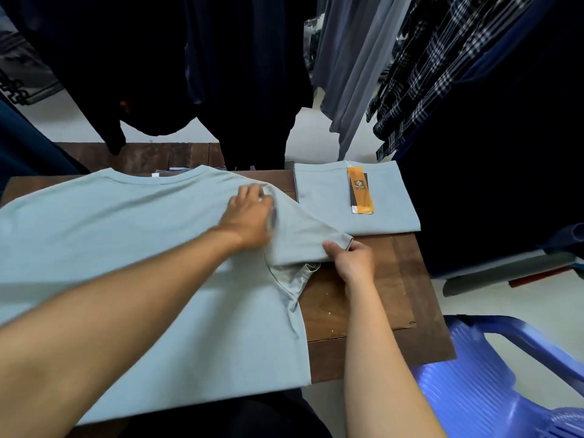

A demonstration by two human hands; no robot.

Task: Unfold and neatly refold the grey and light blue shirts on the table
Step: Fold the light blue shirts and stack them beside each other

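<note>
A light blue shirt [126, 248] lies spread flat over most of the wooden table [363, 308], collar at the far edge. My left hand [249, 216] reaches across and presses with straight fingers on the shirt's right shoulder. My right hand [352, 259] pinches the hem of the right sleeve [303, 245], which lies partly lifted and creased over the table. A second shirt [328, 200], folded into a neat rectangle of much the same pale blue-grey, sits at the table's far right corner with an orange hang tag [360, 191] on top.
Dark garments [221, 74] and a plaid shirt [436, 67] hang close behind the table. A blue plastic chair [493, 384] stands at the near right. A grey and red object [505, 276] lies on the white floor to the right.
</note>
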